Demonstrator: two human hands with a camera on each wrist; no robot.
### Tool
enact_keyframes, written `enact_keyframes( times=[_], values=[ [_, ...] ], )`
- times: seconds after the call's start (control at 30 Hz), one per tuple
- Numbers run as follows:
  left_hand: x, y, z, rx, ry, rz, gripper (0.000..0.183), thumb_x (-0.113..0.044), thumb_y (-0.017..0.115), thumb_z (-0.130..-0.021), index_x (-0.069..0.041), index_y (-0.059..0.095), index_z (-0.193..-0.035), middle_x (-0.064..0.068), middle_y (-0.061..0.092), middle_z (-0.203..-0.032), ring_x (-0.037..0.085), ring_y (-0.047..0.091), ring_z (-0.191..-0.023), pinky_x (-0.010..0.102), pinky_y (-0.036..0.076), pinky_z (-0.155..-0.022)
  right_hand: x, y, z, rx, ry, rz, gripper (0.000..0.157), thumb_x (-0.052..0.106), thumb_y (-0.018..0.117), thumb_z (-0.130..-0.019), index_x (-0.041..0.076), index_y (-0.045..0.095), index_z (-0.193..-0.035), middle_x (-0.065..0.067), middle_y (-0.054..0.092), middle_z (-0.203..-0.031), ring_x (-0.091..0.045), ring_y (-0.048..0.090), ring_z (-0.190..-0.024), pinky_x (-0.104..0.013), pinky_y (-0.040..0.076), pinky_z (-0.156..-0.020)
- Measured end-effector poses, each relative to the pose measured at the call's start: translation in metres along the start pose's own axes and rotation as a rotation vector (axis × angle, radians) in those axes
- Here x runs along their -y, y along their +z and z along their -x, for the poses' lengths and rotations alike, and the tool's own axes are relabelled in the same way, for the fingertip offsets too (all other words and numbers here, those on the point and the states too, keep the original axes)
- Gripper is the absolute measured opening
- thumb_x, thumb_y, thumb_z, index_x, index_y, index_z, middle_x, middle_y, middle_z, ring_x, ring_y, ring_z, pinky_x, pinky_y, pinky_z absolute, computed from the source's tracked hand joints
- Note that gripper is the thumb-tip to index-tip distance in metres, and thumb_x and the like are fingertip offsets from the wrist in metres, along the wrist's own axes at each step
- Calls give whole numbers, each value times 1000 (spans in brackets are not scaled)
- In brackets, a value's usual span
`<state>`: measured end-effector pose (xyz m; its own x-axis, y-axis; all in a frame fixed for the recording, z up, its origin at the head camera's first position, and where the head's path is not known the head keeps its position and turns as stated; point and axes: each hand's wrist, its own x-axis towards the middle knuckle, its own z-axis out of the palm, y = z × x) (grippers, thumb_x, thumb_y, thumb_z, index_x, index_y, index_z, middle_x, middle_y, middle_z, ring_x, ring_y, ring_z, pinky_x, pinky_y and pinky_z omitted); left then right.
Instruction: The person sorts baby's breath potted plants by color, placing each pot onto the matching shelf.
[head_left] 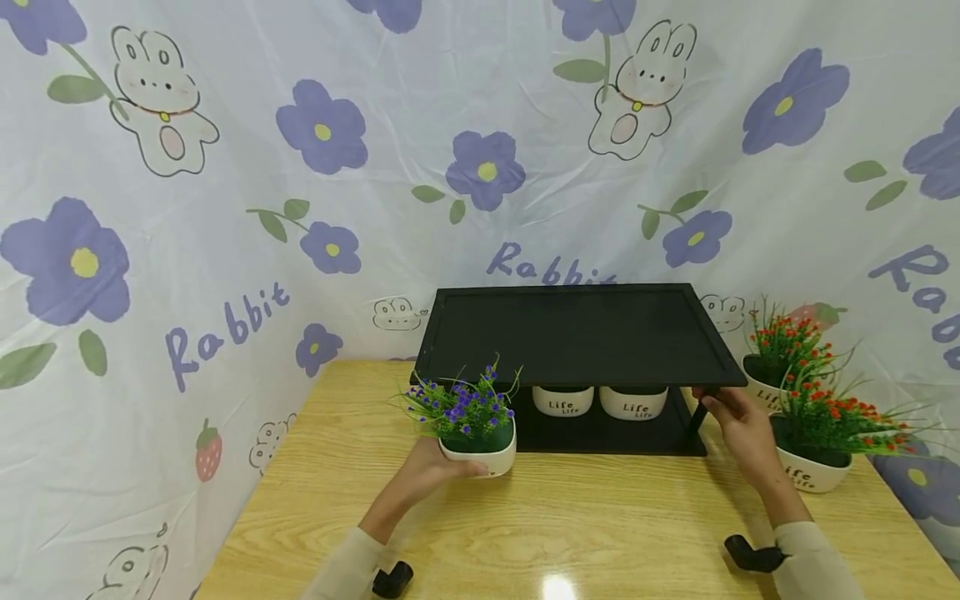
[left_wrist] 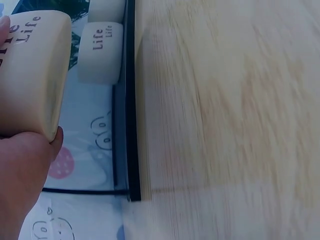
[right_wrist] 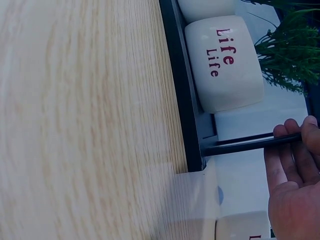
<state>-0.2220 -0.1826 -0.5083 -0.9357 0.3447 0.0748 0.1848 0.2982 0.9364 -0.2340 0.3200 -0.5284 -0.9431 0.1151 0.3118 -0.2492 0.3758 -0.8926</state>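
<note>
My left hand (head_left: 429, 473) grips a white pot (head_left: 480, 460) of small purple flowers in front of the left end of a black two-tier shelf (head_left: 577, 333). In the left wrist view the pot (left_wrist: 35, 75) is tilted, "Life" lettering on its side, with fingers at two sides of it. My right hand (head_left: 742, 429) holds the shelf's front right post (right_wrist: 245, 145), thumb and fingers about it just under the top board. Two more white "Life" pots, one left (head_left: 562, 402) and one right (head_left: 633, 404), stand on the lower board; the top board hides most of their greenery.
Right of the shelf, two white pots of orange-red flowers stand on the wooden table (head_left: 570, 525), one farther back (head_left: 772, 383) and one nearer (head_left: 813, 467). A rabbit-and-flower printed cloth (head_left: 405, 108) hangs behind. Black wrist mounts show at both sleeves.
</note>
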Motion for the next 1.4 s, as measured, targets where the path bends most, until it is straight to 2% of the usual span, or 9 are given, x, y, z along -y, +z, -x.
enact_keyframes(
  times=[0.13, 0.23, 0.4, 0.5, 0.6, 0.77, 0.93, 1.23, 1.4],
  values=[
    [0, 8, -6, 14, 37, -47, 76, -25, 97, -80, -11, 60, -145, 7, 73, -133, 14, 67, -116, 27, 52, -103, -1, 0, 0, -2, 0, -10, 34, 23, 53, -114, 8, 61, -143, 4, 68, -126, 8, 60, -118, -2, 47, -95],
    [2, 14, -11, 28, 66, -79, 84, -27, 97, -79, -18, 56, -151, 2, 69, -141, 15, 64, -126, 30, 49, -111, -1, 0, -1, -4, 2, -9, 34, 23, 53, -114, 8, 61, -143, 2, 67, -126, 8, 60, -118, -2, 47, -95],
    [6, 21, -19, 70, 134, -57, 90, -21, 97, -79, -23, 50, -156, 0, 63, -149, 19, 61, -134, 35, 47, -116, -2, 0, -2, -5, 12, -1, 34, 23, 53, -114, 9, 61, -144, 0, 67, -128, 8, 60, -118, -2, 47, -95],
    [10, 25, -23, 85, 151, -30, 92, -17, 97, -79, -21, 48, -157, 3, 60, -151, 20, 59, -135, 36, 46, -117, -2, 0, -2, -7, 15, 5, 34, 24, 53, -114, 8, 61, -144, 0, 67, -128, 9, 59, -117, -2, 47, -95],
    [14, 28, -26, 75, 115, -52, 91, -20, 98, -78, -23, 50, -155, 1, 62, -150, 18, 60, -133, 38, 46, -117, -2, 0, -2, -9, 16, 11, 34, 24, 54, -114, 8, 61, -143, 1, 68, -128, 10, 59, -116, -2, 47, -94],
    [18, 30, -27, 67, 66, -94, 89, -29, 99, -77, -25, 53, -153, -1, 65, -145, 20, 62, -130, 48, 46, -116, -2, 0, -2, -13, 16, 12, 33, 23, 55, -113, 7, 62, -141, 2, 68, -126, 10, 60, -115, -3, 47, -94],
    [21, 30, -30, 53, 38, -116, 88, -32, 99, -76, -24, 54, -152, 0, 68, -141, 21, 64, -127, 49, 48, -114, -3, 0, -2, -15, 19, 30, 33, 25, 54, -113, 7, 62, -141, 0, 68, -128, 11, 59, -115, -3, 46, -94],
    [30, 28, -38, 12, -13, -43, 94, -23, 99, -76, -18, 48, -155, 7, 65, -144, 23, 64, -128, 43, 51, -110, -5, 0, -1, -20, 39, 31, 35, 26, 55, -113, 9, 61, -143, 1, 67, -129, 12, 58, -115, -2, 46, -93],
    [33, 28, -46, -42, 6, 3, 109, -19, 100, -75, -20, 34, -162, 7, 51, -157, 27, 53, -143, 50, 40, -122, -5, 0, -1, -19, 43, 21, 34, 27, 54, -114, 9, 62, -141, 3, 68, -127, 12, 58, -115, -2, 46, -93]
  ],
)
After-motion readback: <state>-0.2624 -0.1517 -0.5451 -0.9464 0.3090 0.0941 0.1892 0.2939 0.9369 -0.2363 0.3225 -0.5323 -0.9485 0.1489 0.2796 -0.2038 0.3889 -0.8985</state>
